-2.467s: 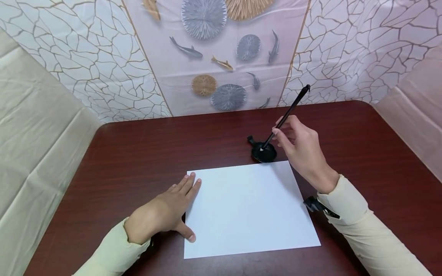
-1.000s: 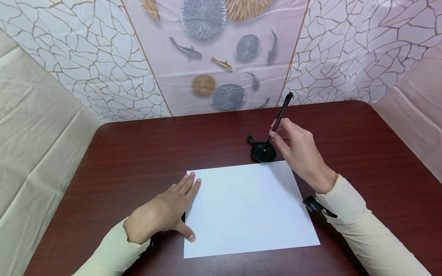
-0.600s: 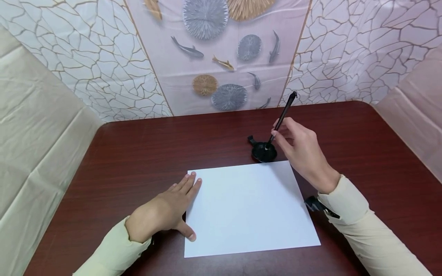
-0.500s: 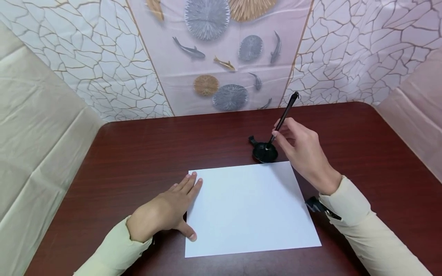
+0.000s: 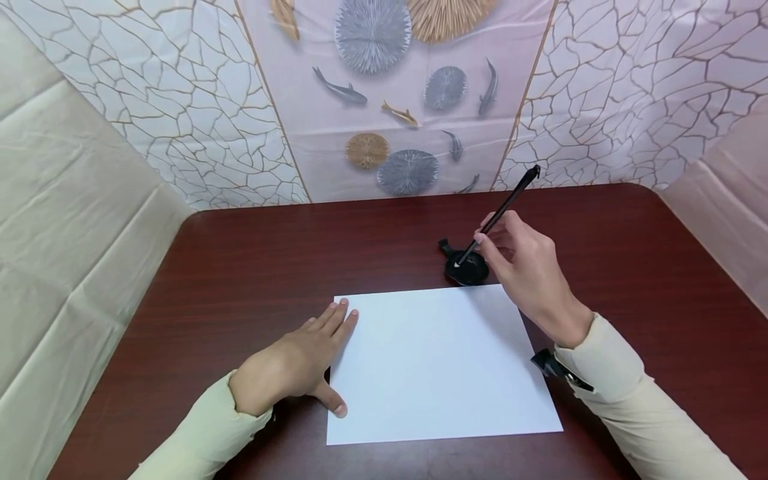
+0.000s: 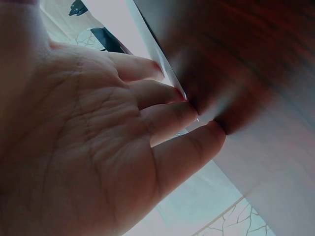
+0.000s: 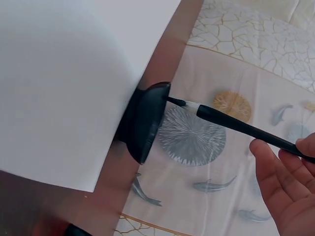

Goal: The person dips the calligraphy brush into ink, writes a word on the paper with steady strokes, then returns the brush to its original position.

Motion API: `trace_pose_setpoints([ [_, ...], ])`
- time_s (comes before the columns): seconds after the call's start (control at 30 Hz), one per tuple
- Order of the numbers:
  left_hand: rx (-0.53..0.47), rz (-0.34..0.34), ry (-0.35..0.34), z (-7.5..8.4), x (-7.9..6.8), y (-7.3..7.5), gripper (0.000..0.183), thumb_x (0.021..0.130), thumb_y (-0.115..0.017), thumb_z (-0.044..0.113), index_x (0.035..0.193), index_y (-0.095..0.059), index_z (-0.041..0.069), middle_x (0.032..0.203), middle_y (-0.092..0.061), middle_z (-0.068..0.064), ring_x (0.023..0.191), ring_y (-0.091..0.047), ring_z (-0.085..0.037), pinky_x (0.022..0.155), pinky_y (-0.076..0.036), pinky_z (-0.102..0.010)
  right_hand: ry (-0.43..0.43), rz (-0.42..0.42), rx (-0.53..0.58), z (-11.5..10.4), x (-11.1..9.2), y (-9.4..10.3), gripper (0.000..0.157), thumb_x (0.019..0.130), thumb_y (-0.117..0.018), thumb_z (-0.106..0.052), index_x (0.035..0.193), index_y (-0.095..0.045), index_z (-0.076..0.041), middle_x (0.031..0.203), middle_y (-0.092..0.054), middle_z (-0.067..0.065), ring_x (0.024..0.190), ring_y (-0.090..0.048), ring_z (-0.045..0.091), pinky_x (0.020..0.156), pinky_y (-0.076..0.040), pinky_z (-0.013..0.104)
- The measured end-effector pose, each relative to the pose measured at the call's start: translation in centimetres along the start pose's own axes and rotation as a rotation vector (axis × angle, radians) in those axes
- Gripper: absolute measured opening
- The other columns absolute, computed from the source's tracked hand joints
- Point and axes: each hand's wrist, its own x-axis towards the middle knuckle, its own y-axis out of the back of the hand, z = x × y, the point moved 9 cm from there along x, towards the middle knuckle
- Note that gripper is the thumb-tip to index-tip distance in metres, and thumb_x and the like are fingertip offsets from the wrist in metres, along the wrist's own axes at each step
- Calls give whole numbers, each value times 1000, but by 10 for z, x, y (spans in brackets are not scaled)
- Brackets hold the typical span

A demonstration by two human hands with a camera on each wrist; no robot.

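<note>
My right hand (image 5: 531,273) pinches the black handle of a writing brush (image 5: 509,198) between thumb and fingers. The brush leans up to the right, its tip at the left part of a small black ink dish (image 5: 473,272) with a stubby handle. Seen from the right wrist, the brush (image 7: 236,126) has pale bristles with a dark tip, right at the rim of the dish (image 7: 149,118). A blank white sheet of paper (image 5: 438,367) lies just in front of the dish. Fingers spread, my left hand (image 5: 294,363) rests on the paper's left edge, fingertips and thumb on the sheet.
The dark red-brown table (image 5: 288,247) has rounded back corners. Behind it hangs a printed cloth (image 5: 408,133) with fish and round motifs. Beige cloth (image 5: 72,253) covers the left side, and another pale cloth (image 5: 735,193) the right. A black wrist strap (image 5: 558,370) shows under my right sleeve.
My right hand has tilted the brush from steeper to leaning farther right, its tip shifting left within the dish. My left hand stays on the paper, while the head view has shifted slightly.
</note>
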Motion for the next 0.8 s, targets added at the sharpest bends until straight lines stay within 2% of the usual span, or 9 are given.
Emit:
trace_pose_setpoints([
  [0.43,8,-19,21,-1,2,-3,147,63,-97,60,170,-11,6,177,0,-17,164,-3,-31,128,-23,-52,-40,31,-16,15,-1,-2,18,104,-65,-4,119,-59,4,106,-72,13,89,-76,25,80,-45,2],
  [0.53,9,-15,17,0,2,-3,148,62,-97,60,170,-12,4,177,-1,-19,164,-4,-32,127,-23,-53,-30,39,-48,17,-1,1,18,104,-65,-4,119,-60,3,108,-72,12,95,-76,25,81,-54,13],
  [0.6,7,-12,13,0,2,-2,148,62,-97,61,169,-12,3,177,-1,-19,164,-4,-33,127,-24,-54,-19,40,-60,17,0,2,17,104,-66,-3,119,-61,2,108,-72,12,99,-76,27,84,-59,27],
  [0.7,9,-15,10,0,1,-2,149,62,-96,61,169,-11,3,176,-1,-20,164,-4,-33,127,-24,-54,8,40,-75,16,0,2,15,102,-66,-1,116,-62,1,108,-72,13,102,-75,30,85,-60,45],
  [0.8,9,-17,9,0,1,-2,147,64,-96,61,169,-11,3,176,0,-20,164,-3,-33,127,-23,-54,34,45,-101,14,0,2,14,101,-67,1,114,-63,1,107,-72,13,100,-75,30,85,-60,47],
])
